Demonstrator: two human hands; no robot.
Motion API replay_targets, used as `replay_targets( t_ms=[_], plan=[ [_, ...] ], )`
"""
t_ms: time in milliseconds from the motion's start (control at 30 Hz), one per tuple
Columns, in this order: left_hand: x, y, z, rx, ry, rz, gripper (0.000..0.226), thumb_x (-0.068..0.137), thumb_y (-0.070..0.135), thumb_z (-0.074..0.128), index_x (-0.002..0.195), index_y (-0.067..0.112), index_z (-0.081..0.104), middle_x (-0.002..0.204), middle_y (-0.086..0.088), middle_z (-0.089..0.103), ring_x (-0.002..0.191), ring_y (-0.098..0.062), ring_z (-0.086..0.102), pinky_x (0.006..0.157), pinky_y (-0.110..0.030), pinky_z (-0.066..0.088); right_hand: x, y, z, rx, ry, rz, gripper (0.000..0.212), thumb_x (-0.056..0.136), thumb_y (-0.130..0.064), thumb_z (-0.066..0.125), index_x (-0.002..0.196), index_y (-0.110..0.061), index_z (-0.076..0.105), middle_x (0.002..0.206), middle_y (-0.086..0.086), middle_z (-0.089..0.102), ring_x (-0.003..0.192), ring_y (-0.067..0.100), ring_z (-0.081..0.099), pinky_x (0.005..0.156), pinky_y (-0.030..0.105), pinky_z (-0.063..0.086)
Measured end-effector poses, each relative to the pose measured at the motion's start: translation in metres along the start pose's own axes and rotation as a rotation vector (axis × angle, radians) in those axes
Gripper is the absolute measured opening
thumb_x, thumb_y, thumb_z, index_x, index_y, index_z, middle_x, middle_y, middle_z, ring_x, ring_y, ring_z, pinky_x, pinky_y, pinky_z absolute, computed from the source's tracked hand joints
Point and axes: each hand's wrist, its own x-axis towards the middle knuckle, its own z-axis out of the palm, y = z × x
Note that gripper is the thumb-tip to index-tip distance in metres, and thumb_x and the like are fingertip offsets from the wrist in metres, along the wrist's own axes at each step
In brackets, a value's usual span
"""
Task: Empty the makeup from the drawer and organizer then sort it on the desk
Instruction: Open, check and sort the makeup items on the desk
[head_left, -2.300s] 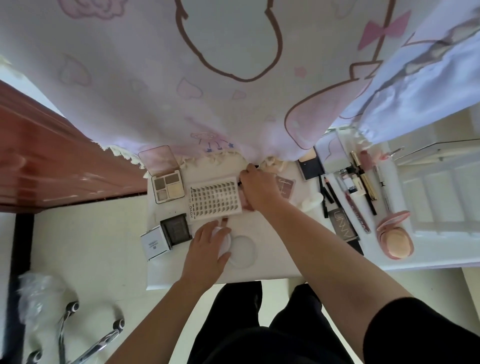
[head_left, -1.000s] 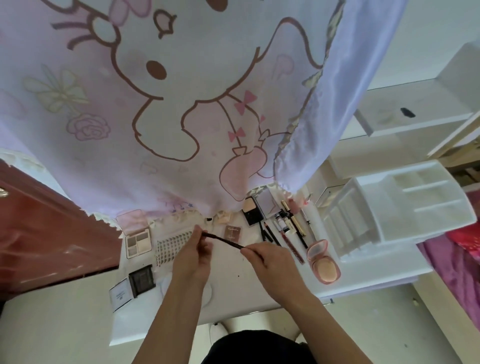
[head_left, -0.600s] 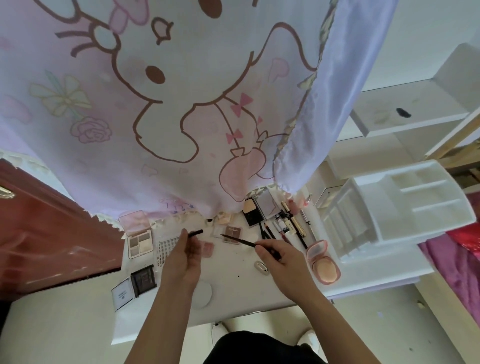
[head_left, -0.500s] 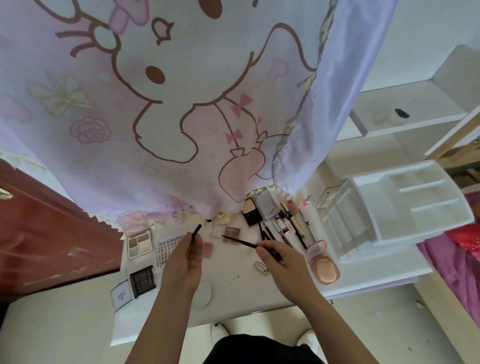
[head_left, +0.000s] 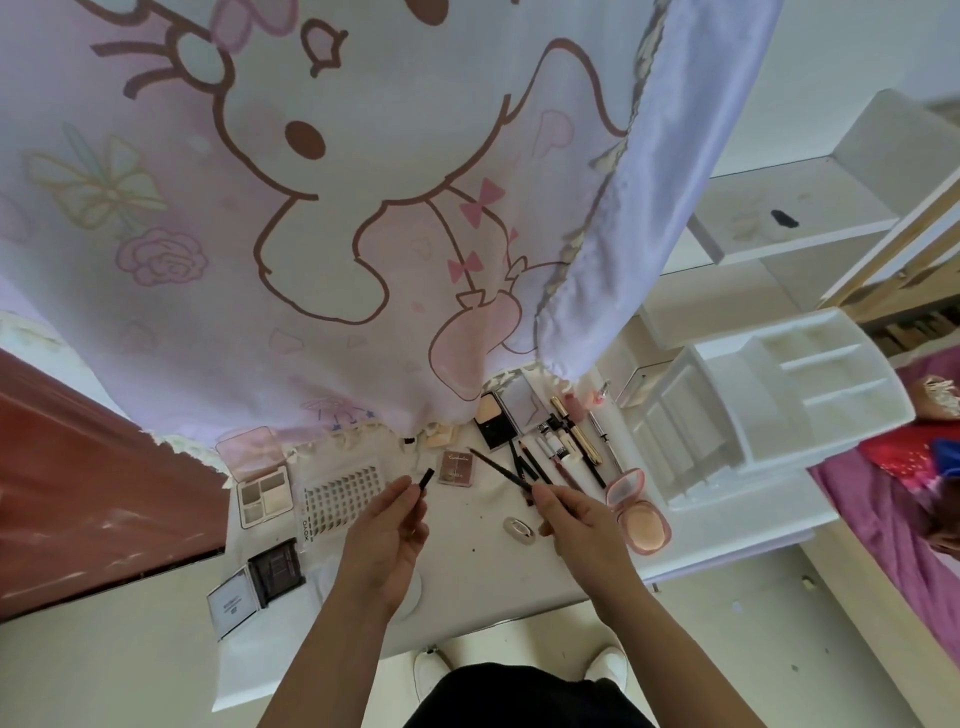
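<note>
Cap pinched in left hand, liner pencil pinched in right hand.
Best to align tip and cap squarely before recapping, then lay it beside the pencil row at one o'clock.

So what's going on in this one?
A person stands at a white desk sorting makeup. The left hand pinches a small dark cap, and the right hand holds a thin dark pencil. The two are held apart above the desk. An eyeshadow palette lies open on the left. Pens and tubes are grouped to the right by an open pink compact. The white organizer looks empty in the compartments that show.
</note>
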Motion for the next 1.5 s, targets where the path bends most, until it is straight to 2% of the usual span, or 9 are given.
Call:
replay_targets(
  t_ms=[133, 267, 500, 600, 733, 867, 1033, 1200, 1500],
  plan=[
    [0.007, -0.017, -0.006, 0.095, 0.026, -0.051, 0.028, 0.089, -0.005, 0.063, 0.116, 0.003, 0.062, 0.089, -0.009, 0.066, 0.074, -0.013, 0.061, 0.056, -0.018, 0.051, 0.005, 0.018, -0.007, 0.112, 0.101, 0.206, 0.025, 0.097, -0.043, 0.061, 0.084, -0.028, 0.076, 0.065, -0.009, 0.054, 0.065, 0.010, 0.046, 0.064, 0.026, 0.039],
    [0.021, -0.035, -0.014, 0.156, 0.035, -0.106, 0.031, 0.088, -0.018, 0.056, 0.116, -0.004, 0.056, 0.093, -0.020, 0.066, 0.083, -0.024, 0.067, 0.062, -0.022, 0.059, 0.006, 0.043, -0.017, 0.132, 0.078, 0.332, 0.023, 0.102, -0.030, 0.054, 0.107, -0.015, 0.071, 0.067, -0.004, 0.057, 0.065, 0.011, 0.053, 0.062, 0.026, 0.038],
    [0.044, -0.079, -0.022, 0.443, 0.068, -0.166, 0.037, 0.086, -0.023, 0.054, 0.121, -0.010, 0.055, 0.101, -0.024, 0.061, 0.085, -0.026, 0.067, 0.081, -0.028, 0.058, 0.018, 0.084, -0.020, -0.013, 0.051, 0.457, 0.013, 0.104, -0.020, 0.047, 0.112, -0.013, 0.055, 0.091, 0.009, 0.074, 0.073, 0.018, 0.064, 0.061, 0.027, 0.044],
    [0.051, -0.096, -0.023, 0.535, 0.081, -0.199, 0.033, 0.091, -0.017, 0.053, 0.124, -0.013, 0.055, 0.101, -0.020, 0.059, 0.080, -0.022, 0.064, 0.074, -0.023, 0.059, 0.035, 0.101, -0.016, -0.181, 0.067, 0.402, 0.013, 0.101, -0.023, 0.052, 0.109, -0.014, 0.058, 0.093, 0.004, 0.075, 0.072, 0.015, 0.066, 0.063, 0.026, 0.048],
    [0.052, -0.108, -0.022, 0.624, 0.112, -0.171, 0.025, 0.098, -0.008, 0.049, 0.121, -0.007, 0.060, 0.089, -0.012, 0.060, 0.079, -0.018, 0.058, 0.075, -0.029, 0.057, 0.062, 0.116, -0.005, -0.572, 0.055, 0.222, 0.022, 0.097, -0.030, 0.055, 0.111, -0.017, 0.065, 0.096, -0.001, 0.073, 0.092, 0.021, 0.067, 0.085, 0.036, 0.052],
    [0.054, -0.110, -0.028, 0.647, 0.180, -0.129, 0.021, 0.099, 0.001, 0.050, 0.117, 0.005, 0.062, 0.093, -0.008, 0.062, 0.082, -0.017, 0.058, 0.071, -0.030, 0.055, 0.078, 0.120, 0.016, -0.689, 0.041, 0.126, 0.022, 0.099, -0.029, 0.053, 0.107, -0.015, 0.068, 0.095, 0.001, 0.072, 0.090, 0.022, 0.065, 0.078, 0.034, 0.049],
    [0.056, -0.107, -0.039, 0.683, 0.250, -0.096, 0.019, 0.098, 0.004, 0.053, 0.113, 0.011, 0.063, 0.093, -0.006, 0.065, 0.083, -0.018, 0.058, 0.071, -0.031, 0.052, 0.083, 0.124, 0.049, -0.709, -0.124, 0.112, 0.028, 0.100, -0.035, 0.052, 0.101, -0.014, 0.071, 0.094, 0.001, 0.072, 0.088, 0.020, 0.065, 0.070, 0.027, 0.041],
    [0.059, -0.104, -0.042, 0.778, 0.261, -0.047, 0.015, 0.096, 0.009, 0.058, 0.106, 0.016, 0.066, 0.088, -0.001, 0.067, 0.078, -0.017, 0.057, 0.065, -0.029, 0.042, 0.087, 0.120, 0.045, -0.724, -0.008, 0.103, 0.024, 0.100, -0.030, 0.051, 0.096, -0.012, 0.067, 0.083, -0.001, 0.066, 0.078, 0.018, 0.061, 0.066, 0.026, 0.040],
    [0.059, -0.130, 0.004, 1.044, 0.125, 0.102, 0.009, 0.087, 0.015, 0.072, 0.093, 0.021, 0.068, 0.083, 0.007, 0.070, 0.082, -0.012, 0.067, 0.082, -0.030, 0.053, 0.088, 0.113, 0.016, -1.072, -0.013, 0.025, 0.025, 0.099, -0.031, 0.054, 0.101, -0.007, 0.060, 0.097, 0.011, 0.067, 0.092, 0.030, 0.064, 0.068, 0.030, 0.041]
  ],
)
